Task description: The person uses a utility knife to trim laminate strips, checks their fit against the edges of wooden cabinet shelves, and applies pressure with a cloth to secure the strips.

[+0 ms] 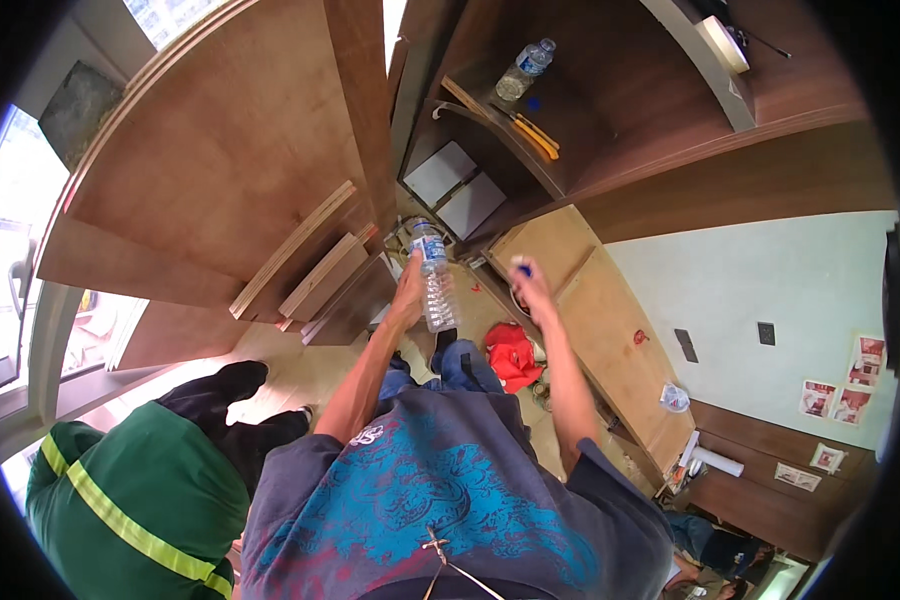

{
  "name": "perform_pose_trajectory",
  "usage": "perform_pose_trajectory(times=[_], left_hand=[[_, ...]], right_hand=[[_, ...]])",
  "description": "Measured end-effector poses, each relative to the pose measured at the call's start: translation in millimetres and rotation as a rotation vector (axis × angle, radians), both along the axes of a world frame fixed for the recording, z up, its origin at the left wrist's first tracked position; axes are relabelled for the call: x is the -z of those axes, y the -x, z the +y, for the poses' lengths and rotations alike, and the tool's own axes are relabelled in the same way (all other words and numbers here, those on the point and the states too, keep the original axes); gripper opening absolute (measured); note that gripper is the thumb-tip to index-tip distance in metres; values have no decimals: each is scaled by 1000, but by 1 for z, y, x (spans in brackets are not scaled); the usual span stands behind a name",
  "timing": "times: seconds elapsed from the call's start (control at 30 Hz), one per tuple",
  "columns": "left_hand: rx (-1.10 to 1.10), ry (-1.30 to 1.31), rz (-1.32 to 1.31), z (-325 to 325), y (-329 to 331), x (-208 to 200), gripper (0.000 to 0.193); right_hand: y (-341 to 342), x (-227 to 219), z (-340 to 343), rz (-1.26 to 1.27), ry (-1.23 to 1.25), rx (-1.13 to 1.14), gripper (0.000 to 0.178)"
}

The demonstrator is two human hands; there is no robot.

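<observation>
A clear plastic water bottle (441, 285) with a blue and white label stands roughly upright in front of me, and the fingers of my left hand (410, 288) are wrapped round its side. The bottle looks uncapped at the top. To its right, apart from it, my right hand (533, 290) is closed with a small blue bottle cap (524, 270) pinched at its fingertips. Part of that hand's grip is hidden from above.
On a brown shelf (610, 150) are another bottle (525, 72), a blue cap (535, 103) and a yellow-handled cutter (537, 137). Wooden boards (295, 245) lean at left. A red bag (513, 357) lies on the floor. A person in green (140, 500) is close at left.
</observation>
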State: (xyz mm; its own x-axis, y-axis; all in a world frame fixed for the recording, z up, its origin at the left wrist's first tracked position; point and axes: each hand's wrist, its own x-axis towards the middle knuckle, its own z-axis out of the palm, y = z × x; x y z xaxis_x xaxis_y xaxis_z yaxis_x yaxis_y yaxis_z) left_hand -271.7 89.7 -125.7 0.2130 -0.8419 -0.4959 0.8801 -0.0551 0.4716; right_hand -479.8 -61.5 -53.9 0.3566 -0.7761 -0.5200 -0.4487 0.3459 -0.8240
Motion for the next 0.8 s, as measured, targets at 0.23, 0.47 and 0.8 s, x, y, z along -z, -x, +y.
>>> perform_pose_trajectory(times=[0.23,0.47,0.8], left_hand=[[78,-121,-92,6,-17,-25,68],[-124,-126,-245,29,-13,-19,78],[-139,-96,36,-22,-2,-21,75]], right_hand=[[-84,2,-209,326,1078,-112,29],[-83,7,-333,656,1067,-157,38],[-113,2,-289,654,1179,-482,40]])
